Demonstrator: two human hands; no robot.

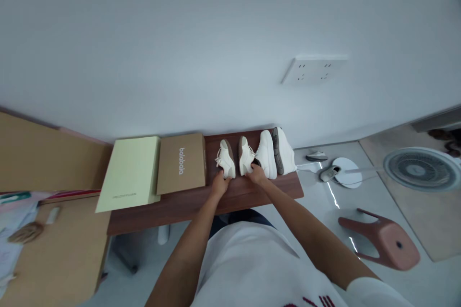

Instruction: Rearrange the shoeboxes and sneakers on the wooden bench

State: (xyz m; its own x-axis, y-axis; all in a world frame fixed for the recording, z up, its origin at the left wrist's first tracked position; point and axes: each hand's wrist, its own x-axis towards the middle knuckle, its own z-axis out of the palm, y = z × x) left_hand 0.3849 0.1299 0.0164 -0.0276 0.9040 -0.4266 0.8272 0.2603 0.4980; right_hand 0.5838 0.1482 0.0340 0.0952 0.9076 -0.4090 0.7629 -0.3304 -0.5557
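Note:
Two cream lace-up sneakers with brown toes stand apart on a dark reddish-brown wooden table. My left hand (220,184) is closed on the heel of the left sneaker (226,159). The heel of the right sneaker (245,156) is in the grip of my right hand (257,174). Close by that hand is a white shoe (266,154), and beyond it another white shoe (285,151) lies on its side with its dark sole showing. Some of my fingertips are hidden by the shoes.
Left of the shoes lie a brown shoebox (182,163) and a pale yellow box (129,170). A wall with a socket plate (314,68) rises behind the table (216,201). On the floor at the right are a standing fan (418,170), a pink stool (396,244) and loose shoes.

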